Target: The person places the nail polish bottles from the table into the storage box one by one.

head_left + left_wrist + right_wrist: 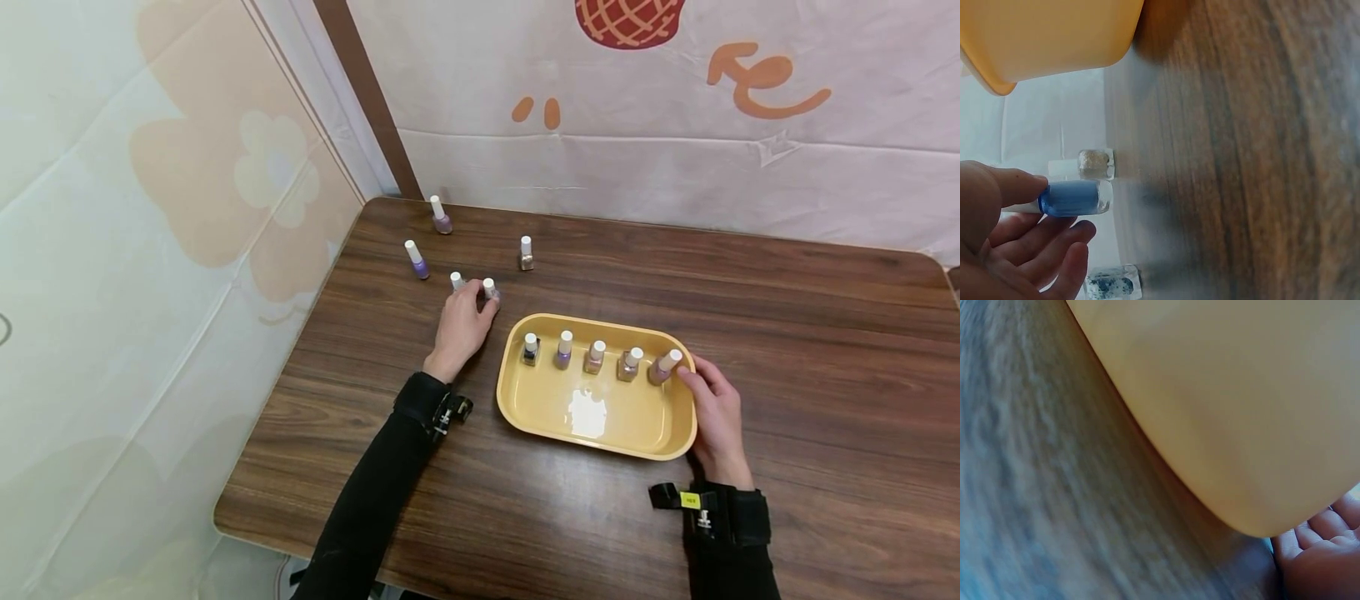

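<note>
Patterned cloth [637, 167] is hanging behind a dark wooden surface [825, 350], and before me a person's left grip [459, 329] is pinching a blue bottle [1072, 199] between thumb and fingers, near the far left corner of a yellow tray [540, 412]. Another bottle [456, 280] is standing beside that grip, partly hidden by it. Farther back, a purple bottle [418, 265], a mauve bottle [442, 222] and a gold bottle [527, 257] are standing apart from one another. Inside the tray, five white-capped bottles [595, 358] are lining the far side. The right grip [716, 412] is holding the tray's right end, its thumb resting at the rim.
</note>
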A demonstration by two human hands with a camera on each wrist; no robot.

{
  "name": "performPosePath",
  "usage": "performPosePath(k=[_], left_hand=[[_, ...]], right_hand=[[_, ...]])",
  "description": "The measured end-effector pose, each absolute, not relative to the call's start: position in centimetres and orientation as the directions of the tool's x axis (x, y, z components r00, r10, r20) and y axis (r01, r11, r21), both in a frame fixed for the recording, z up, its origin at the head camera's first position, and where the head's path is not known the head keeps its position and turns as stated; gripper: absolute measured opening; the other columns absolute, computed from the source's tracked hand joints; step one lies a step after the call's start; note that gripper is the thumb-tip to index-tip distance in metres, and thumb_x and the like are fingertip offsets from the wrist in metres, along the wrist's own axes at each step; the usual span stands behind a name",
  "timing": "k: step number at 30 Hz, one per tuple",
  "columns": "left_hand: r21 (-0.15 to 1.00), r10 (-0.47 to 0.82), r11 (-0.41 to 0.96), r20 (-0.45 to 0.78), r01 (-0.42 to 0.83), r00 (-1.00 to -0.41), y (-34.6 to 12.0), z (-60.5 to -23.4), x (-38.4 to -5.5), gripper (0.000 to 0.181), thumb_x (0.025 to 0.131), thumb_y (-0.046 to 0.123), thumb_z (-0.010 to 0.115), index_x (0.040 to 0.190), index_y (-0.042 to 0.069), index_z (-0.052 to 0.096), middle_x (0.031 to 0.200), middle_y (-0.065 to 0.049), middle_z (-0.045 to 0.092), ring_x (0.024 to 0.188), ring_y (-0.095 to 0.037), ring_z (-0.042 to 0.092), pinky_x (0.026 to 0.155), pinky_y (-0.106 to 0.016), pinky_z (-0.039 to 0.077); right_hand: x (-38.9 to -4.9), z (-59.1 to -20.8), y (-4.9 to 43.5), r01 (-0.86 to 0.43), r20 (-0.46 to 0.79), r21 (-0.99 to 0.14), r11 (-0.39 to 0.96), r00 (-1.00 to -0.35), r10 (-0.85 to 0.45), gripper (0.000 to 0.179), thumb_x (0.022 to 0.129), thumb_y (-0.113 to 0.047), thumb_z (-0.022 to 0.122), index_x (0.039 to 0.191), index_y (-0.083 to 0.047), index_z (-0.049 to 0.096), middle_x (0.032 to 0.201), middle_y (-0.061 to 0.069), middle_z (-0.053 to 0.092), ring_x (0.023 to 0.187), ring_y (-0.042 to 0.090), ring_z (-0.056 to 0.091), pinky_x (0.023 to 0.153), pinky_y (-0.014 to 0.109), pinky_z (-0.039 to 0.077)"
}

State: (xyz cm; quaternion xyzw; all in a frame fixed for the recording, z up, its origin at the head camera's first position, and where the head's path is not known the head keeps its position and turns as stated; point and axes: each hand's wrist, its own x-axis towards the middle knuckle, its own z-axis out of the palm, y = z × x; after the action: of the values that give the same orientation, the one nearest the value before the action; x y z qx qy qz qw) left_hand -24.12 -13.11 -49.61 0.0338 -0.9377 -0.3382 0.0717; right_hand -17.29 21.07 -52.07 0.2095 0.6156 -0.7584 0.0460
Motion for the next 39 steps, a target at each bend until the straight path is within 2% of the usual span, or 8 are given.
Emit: performPosePath(k=[13, 27, 35, 39], left_hand=[[0.636, -0.114, 0.771, 0.164, 0.017, -0.98, -13.2, -48.8, -22.8, 0.022, 0.095, 0.022, 0.06, 0.106, 0.004, 0.063, 0.107, -0.013, 0.065, 0.1, -0.026, 0.062, 0.089, -0.041, 0.049], [0.648, -0.093, 0.759, 0.202, 0.062, -0.975, -13.0, -47.2, -21.4, 0.023, 0.096, 0.023, 0.059, 0.106, 0.003, 0.063, 0.107, -0.014, 0.064, 0.103, -0.031, 0.063, 0.089, -0.042, 0.049], [0.677, -0.077, 0.73, 0.217, 0.093, -0.973, -12.8, -46.2, -20.6, 0.021, 0.096, 0.023, 0.061, 0.107, 0.005, 0.064, 0.105, -0.01, 0.065, 0.097, -0.023, 0.062, 0.085, -0.039, 0.049], [0.683, -0.072, 0.724, 0.214, 0.097, -0.974, -12.6, -45.6, -20.2, 0.022, 0.095, 0.023, 0.061, 0.106, 0.005, 0.064, 0.105, -0.01, 0.065, 0.09, -0.025, 0.06, 0.079, -0.037, 0.049]], right_hand=[[-17.2, -52.0, 21.2, 0.323, -0.37, -0.916, -0.237, -0.909, 0.192, 0.031, 0.091, -0.025, 0.068, 0.119, -0.011, 0.064, 0.111, -0.005, 0.059, 0.092, 0.004, 0.062, 0.074, 0.015, 0.053], [-17.1, -52.1, 21.2, 0.317, -0.362, -0.918, -0.239, -0.915, 0.175, 0.033, 0.09, -0.026, 0.068, 0.119, -0.011, 0.063, 0.111, -0.005, 0.059, 0.092, 0.005, 0.063, 0.073, 0.016, 0.053], [-17.3, -51.9, 21.1, 0.311, -0.358, -0.918, -0.246, -0.917, 0.177, 0.03, 0.091, -0.024, 0.068, 0.118, -0.012, 0.064, 0.11, -0.005, 0.06, 0.091, 0.004, 0.063, 0.073, 0.015, 0.053], [-17.3, -51.9, 21.1, 0.308, -0.357, -0.917, -0.255, -0.917, 0.175, 0.029, 0.09, -0.024, 0.069, 0.116, -0.012, 0.064, 0.109, -0.005, 0.06, 0.09, 0.004, 0.063, 0.072, 0.015, 0.053]])
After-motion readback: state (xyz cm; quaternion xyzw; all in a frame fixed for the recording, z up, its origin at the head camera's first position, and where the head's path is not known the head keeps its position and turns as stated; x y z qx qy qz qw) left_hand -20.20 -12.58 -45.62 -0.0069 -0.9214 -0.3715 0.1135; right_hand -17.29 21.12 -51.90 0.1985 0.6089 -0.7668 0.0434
